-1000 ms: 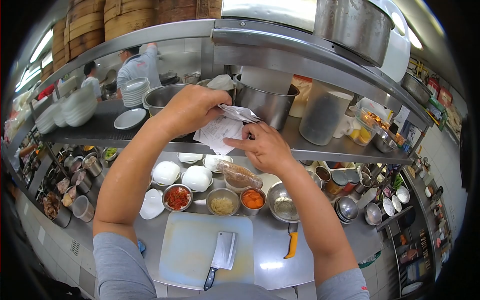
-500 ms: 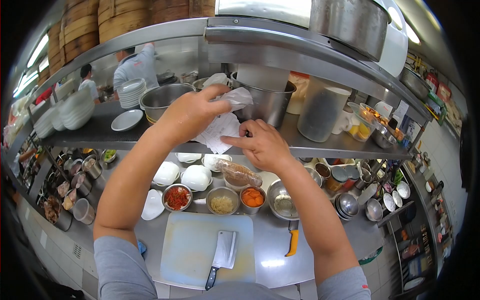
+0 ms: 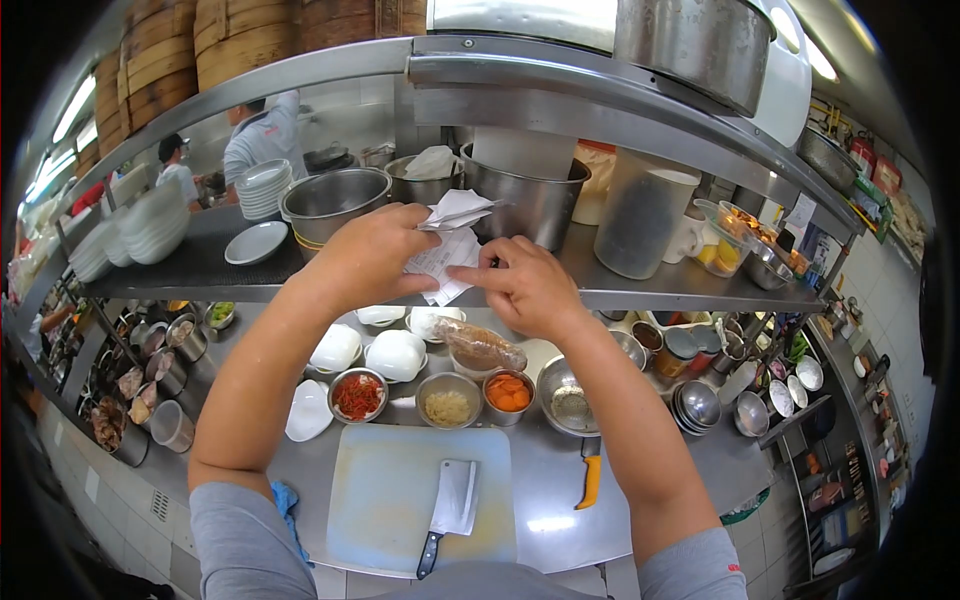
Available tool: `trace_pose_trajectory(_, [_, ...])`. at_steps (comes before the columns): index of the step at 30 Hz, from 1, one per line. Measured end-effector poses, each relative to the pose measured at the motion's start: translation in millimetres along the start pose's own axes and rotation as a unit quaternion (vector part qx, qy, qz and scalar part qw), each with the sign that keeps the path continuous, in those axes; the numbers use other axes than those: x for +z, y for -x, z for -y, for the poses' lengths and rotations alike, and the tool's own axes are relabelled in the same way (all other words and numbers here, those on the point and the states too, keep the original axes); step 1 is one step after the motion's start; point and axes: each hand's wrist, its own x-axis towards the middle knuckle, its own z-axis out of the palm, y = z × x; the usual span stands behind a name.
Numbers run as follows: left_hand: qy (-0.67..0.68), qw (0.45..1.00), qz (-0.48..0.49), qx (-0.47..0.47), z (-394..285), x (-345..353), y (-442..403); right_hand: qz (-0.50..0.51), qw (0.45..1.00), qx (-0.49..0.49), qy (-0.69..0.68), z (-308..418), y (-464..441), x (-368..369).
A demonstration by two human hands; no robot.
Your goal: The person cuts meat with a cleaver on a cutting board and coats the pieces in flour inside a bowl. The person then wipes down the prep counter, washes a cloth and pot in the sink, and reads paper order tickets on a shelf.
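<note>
My left hand (image 3: 375,250) is closed on a folded stack of white paper slips (image 3: 457,209), held by their left side. A printed slip (image 3: 440,262) fans out below the stack, at the shelf's front edge. From the other side my right hand (image 3: 530,288) presses a stretched digit onto the right edge of the slips, its other fingers curled. Below both hands, a cleaver (image 3: 455,497) lies on a white cutting board (image 3: 385,490). A yellow-handled knife (image 3: 588,480) rests to the right of the board.
Bowls of red strips (image 3: 357,396), pale shreds (image 3: 446,408) and orange slices (image 3: 508,392) line the counter beside a plastic-wrapped item (image 3: 480,345). Metal pots (image 3: 335,195) and a tall container (image 3: 640,225) stand on the shelf (image 3: 640,293). Two people work beyond it.
My left hand has come down and turned, lowering the upper folded slips onto the lower ones. My right hand stays at the slips' right edge.
</note>
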Motion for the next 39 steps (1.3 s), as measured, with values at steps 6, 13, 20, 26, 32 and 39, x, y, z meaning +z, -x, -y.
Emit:
trace_pose_trajectory(6, [-0.01, 1.0, 0.009, -0.02, -3.4, -0.8, 1.0, -0.057, 0.996, 0.022, -0.069, -3.1, 1.0, 3.4])
trace_pose_trajectory(13, [0.01, 1.0, -0.016, -0.005, 0.4, 4.7, 1.9, -0.036, 0.997, 0.038, -0.053, 0.0, 0.4, -0.5])
trace_pose_trajectory(20, [0.085, 0.996, -0.005, -0.017, 6.3, 4.7, 0.3, -0.015, 0.999, 0.042, -0.027, 2.6, -2.6, -0.6])
trace_pose_trajectory(26, [0.07, 0.996, -0.032, -0.04, 6.1, 8.0, 3.5, -0.042, 0.997, 0.031, -0.055, -1.7, 1.3, 1.3])
trace_pose_trajectory(32, [0.085, 0.995, -0.038, -0.047, 5.5, 8.9, 3.4, -0.049, 0.995, 0.022, -0.086, -5.0, 4.2, 1.4])
trace_pose_trajectory(39, [0.067, 0.995, -0.059, -0.054, 1.7, 10.8, 5.1, -0.023, 0.997, -0.031, -0.061, -8.3, 3.7, -2.3])
